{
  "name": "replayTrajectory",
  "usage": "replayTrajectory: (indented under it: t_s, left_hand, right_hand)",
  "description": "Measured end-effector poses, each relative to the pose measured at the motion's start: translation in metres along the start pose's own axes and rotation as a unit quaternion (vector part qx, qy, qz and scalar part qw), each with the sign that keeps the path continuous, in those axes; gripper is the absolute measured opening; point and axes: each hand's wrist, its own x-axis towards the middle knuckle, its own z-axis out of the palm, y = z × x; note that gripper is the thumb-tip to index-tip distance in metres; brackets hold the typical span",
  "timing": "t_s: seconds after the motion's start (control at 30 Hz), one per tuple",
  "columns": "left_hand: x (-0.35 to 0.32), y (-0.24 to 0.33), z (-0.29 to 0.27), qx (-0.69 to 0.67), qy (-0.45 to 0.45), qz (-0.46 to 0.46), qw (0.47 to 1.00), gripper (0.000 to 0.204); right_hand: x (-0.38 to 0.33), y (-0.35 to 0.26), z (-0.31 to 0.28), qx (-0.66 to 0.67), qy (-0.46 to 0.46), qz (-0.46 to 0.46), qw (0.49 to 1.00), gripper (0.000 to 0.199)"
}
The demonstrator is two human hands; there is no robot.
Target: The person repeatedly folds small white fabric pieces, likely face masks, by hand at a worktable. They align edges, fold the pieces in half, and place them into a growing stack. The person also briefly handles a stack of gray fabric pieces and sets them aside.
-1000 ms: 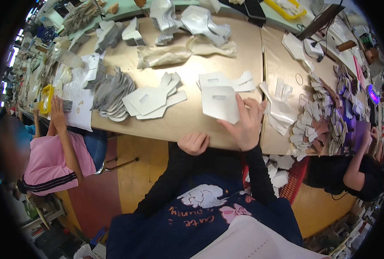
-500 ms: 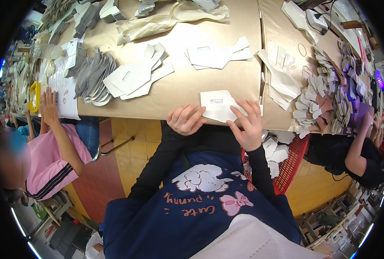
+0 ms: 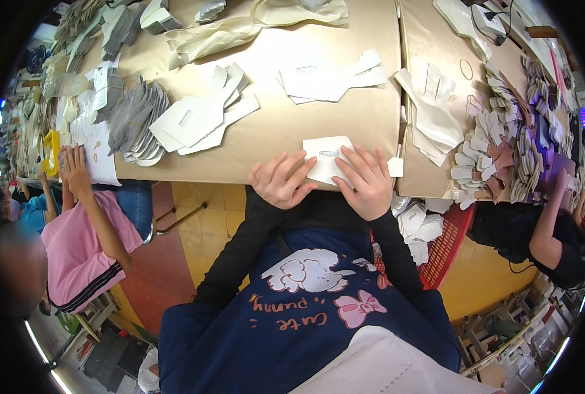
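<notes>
A white flat cut piece point(image 3: 320, 146) with a small printed label lies at the table's near edge, its narrow end showing beyond my right fingers. My left hand point(image 3: 283, 181) rests at its left side, fingers apart and the tips by its edge. Over its right part lies my right hand point(image 3: 366, 182), fingers spread and fairly flat, hiding the middle of the piece. Two groups of similar white pieces lie farther off: one fanned stack point(image 3: 200, 117) to the left and another stack point(image 3: 325, 77) straight ahead.
Grey bundled pieces point(image 3: 138, 121) lie left, long cream pieces point(image 3: 240, 36) at the back. Across a table seam are more cream pieces point(image 3: 430, 115) and many small bundles point(image 3: 483, 154). A red basket point(image 3: 447, 246) holds white pieces below the edge. Co-workers sit on both sides.
My right hand has moved slightly left and flattened over the white piece, covering more of it. My left fingers have straightened a little beside it. The view has shifted slightly.
</notes>
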Motion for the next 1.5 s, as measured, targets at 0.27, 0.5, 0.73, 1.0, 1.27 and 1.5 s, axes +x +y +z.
replayTrajectory:
  t_s: [0.27,0.5,0.73,1.0,1.27,1.5]
  left_hand:
    - [0.019,0.007,-0.007,-0.055,-0.061,-0.041,0.996,0.021]
    - [0.019,0.007,0.0,-0.032,-0.013,-0.033,0.999,0.014]
    - [0.02,0.007,-0.001,-0.027,-0.013,-0.027,0.999,0.015]
    - [0.015,0.006,0.001,-0.024,-0.009,-0.058,0.998,0.025]
    - [0.03,0.01,-0.012,-0.094,-0.063,-0.14,0.984,0.044]
    - [0.042,0.014,-0.025,-0.401,-0.056,-0.341,0.848,0.026]
  right_hand:
    - [0.007,-0.001,0.005,-0.014,0.04,-0.003,0.999,0.02]
    - [0.01,-0.003,0.013,-0.019,0.101,-0.009,0.995,0.013]
    - [0.011,-0.003,0.014,-0.025,0.108,-0.006,0.994,0.01]
    - [-0.001,0.0,0.024,-0.075,0.139,-0.018,0.987,0.011]
    - [-0.04,0.026,0.055,-0.159,0.331,-0.094,0.925,0.044]
    - [-0.025,0.046,0.078,-0.104,0.509,-0.168,0.838,0.052]
